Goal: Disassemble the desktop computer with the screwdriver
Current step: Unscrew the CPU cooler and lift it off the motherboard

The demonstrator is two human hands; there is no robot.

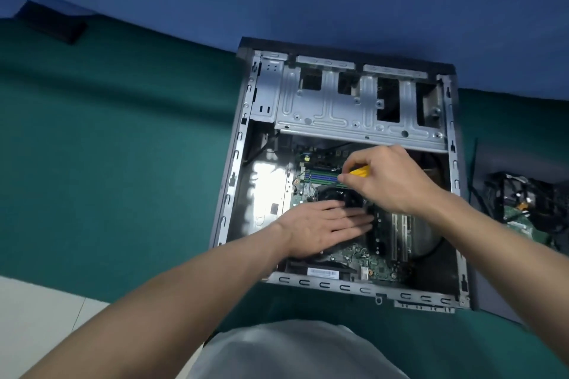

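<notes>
An opened desktop computer case (345, 288) lies flat on a green table, its side panel off. Inside sit a green motherboard (360, 258), a black round CPU fan (335, 195) and a silver drive cage (311, 104) at the far end. My left hand (320, 229) lies flat with straight fingers on the fan. My right hand (388, 181) grips a yellow-handled screwdriver (358, 171) above the fan's far side; its tip is hidden behind my fingers.
Removed parts, black cables and a green board (523, 203) lie on the table right of the case. A black flat object (52, 21) rests at the far left by the blue wall. A white floor strip (40, 314) shows at lower left.
</notes>
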